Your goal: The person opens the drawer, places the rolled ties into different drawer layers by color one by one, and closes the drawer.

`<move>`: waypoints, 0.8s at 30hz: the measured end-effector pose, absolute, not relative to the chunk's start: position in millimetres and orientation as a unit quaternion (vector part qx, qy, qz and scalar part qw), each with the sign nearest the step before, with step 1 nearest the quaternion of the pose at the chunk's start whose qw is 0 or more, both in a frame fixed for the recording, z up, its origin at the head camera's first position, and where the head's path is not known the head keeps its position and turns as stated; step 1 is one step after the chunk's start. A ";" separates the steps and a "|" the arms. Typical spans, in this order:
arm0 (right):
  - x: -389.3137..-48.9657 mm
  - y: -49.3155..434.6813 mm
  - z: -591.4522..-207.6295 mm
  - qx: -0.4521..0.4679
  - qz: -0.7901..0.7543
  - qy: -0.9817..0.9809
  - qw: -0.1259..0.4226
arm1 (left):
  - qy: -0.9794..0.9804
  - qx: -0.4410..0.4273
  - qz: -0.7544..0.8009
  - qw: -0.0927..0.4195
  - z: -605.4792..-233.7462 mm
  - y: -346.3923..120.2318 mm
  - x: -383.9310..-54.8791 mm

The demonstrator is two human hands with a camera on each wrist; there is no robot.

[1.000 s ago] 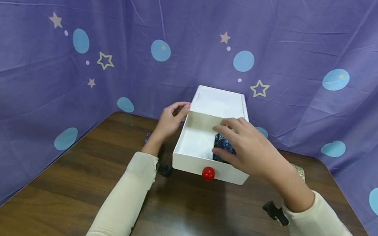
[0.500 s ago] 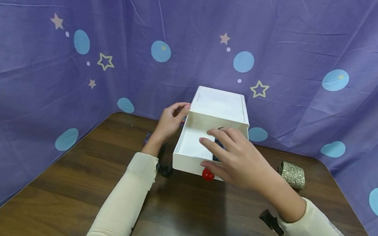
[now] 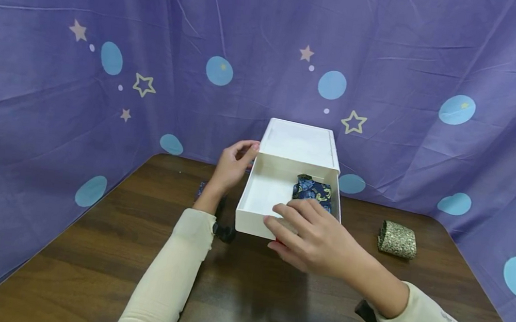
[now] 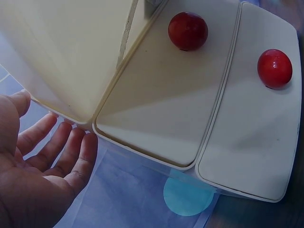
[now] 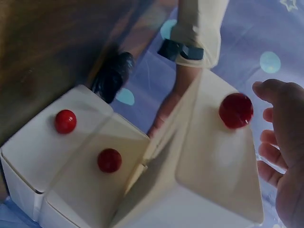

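A white drawer unit (image 3: 302, 140) stands at the back of the table, its top drawer (image 3: 259, 195) pulled out. Inside, on the right, lies a folded dark blue patterned cloth (image 3: 313, 191). My left hand (image 3: 231, 166) rests against the unit's left side, thumb at the front edge, fingertips touching the side wall. At the drawer front, my right hand (image 3: 316, 236) is spread around the round red knob (image 5: 236, 110), which it mostly hides in the head view. In the right wrist view, thumb and fingers are apart from that knob. Two lower drawers with red knobs (image 4: 275, 69) are closed.
A rolled gold glittery piece (image 3: 397, 240) lies on the wooden table (image 3: 138, 243) right of the unit. A dark patterned item (image 3: 200, 188) shows partly behind my left forearm. A purple curtain (image 3: 269, 43) hangs close behind the unit.
My right hand has moved from over the cloth inside the drawer toward me, down to the front knob. The cloth stays in the drawer, now uncovered. My left hand has not moved.
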State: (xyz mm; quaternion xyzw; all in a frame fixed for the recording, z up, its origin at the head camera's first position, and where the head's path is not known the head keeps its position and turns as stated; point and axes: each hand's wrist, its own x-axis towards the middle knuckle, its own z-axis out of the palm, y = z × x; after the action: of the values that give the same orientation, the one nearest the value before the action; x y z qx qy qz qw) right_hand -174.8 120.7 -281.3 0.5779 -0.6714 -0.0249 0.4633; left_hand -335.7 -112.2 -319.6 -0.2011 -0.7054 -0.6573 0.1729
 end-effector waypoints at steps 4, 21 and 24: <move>-172.2 118.6 -291.7 0.587 -0.059 -0.650 0.480 | -0.709 -0.196 -0.656 0.170 -319.3 -112.4 -334.7; -170.1 122.0 -324.8 0.569 -0.113 -0.630 0.517 | -0.718 -0.187 -0.652 0.159 -293.3 -109.3 -302.7; -171.5 123.8 -328.0 0.566 -0.111 -0.631 0.519 | -0.716 -0.190 -0.652 0.161 -292.0 -109.0 -300.6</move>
State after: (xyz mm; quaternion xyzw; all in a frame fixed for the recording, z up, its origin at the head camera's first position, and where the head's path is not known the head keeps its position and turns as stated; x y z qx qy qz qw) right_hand -171.5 123.8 -328.0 0.5656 -0.6308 -0.1111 0.5194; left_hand -300.6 -109.0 -292.0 -0.1898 -0.7162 -0.6520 0.1613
